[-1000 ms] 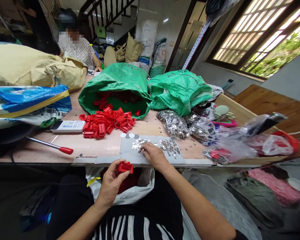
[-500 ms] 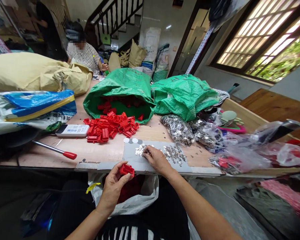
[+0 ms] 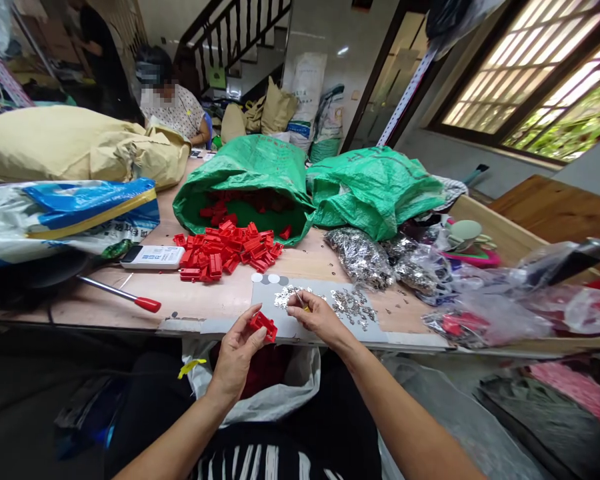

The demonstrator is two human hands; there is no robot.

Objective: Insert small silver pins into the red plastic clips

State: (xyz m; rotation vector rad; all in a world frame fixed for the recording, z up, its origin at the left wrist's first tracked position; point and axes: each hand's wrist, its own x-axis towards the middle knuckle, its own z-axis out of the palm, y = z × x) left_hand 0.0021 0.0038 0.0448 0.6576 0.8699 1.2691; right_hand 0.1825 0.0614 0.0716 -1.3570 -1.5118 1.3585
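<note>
My left hand [image 3: 237,350] is closed round a small red plastic part [image 3: 263,325], held just below the table's front edge. My right hand [image 3: 320,319] pinches a small metal piece [image 3: 303,305] at the near edge of a scatter of shiny metal pieces [image 3: 347,303] on a grey sheet [image 3: 300,327]. The two hands are a few centimetres apart. A pile of red plastic parts [image 3: 225,250] lies farther back, spilling from an open green sack [image 3: 245,180]. A white plastic bag [image 3: 275,393] with red parts in it sits in my lap under the hands.
A second green sack [image 3: 375,187], clear bags of metal pieces [image 3: 360,257], a remote control [image 3: 153,257], a red-handled tool [image 3: 125,297], a blue-and-white sack [image 3: 65,213] and a brown paper sack [image 3: 80,143] crowd the wooden table [image 3: 215,300]. Another person [image 3: 173,107] sits at the far end.
My right hand has lifted off the metal scatter with a piece pinched and drawn toward my left hand. My left hand has raised and tilted the red part toward it.
</note>
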